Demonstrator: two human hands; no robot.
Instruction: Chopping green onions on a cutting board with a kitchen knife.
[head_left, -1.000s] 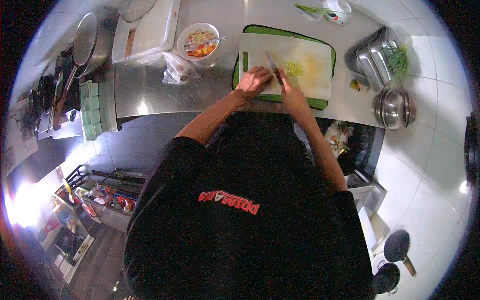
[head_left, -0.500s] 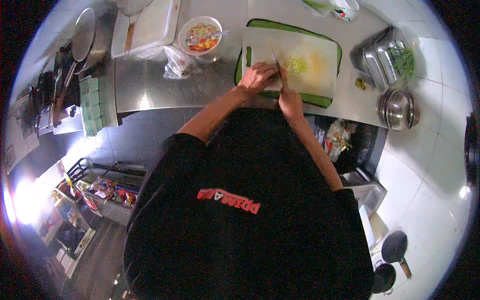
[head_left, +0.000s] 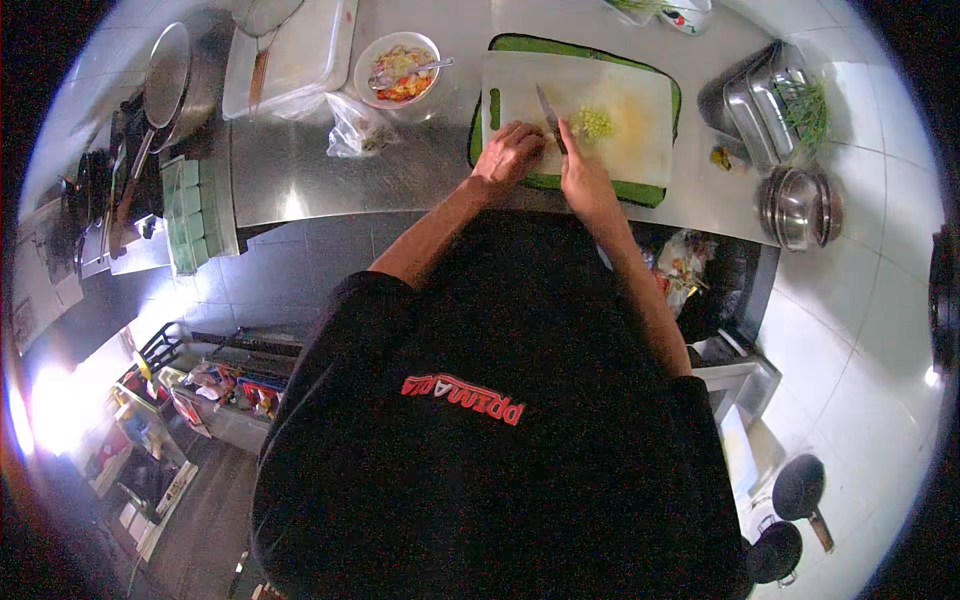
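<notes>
knife point(head_left: 549, 115) | gripped in right hand point(head_left: 583, 172), blade angled up-left from it over white cutting board point(head_left: 640, 130) | chopped greens point(head_left: 596, 122) just right of blade, nearer right hand | left hand point(head_left: 510, 153) flat on board, left of blade, holding nothing

Counter point(head_left: 330, 180): brushed steel, glossy. Cutting board point(head_left: 620, 130) at its far edge: white plastic, matt, green-rimmed. Knife point(head_left: 548, 112): polished metal blade. Nested bowls point(head_left: 800, 208), right edge: shiny steel.
</notes>
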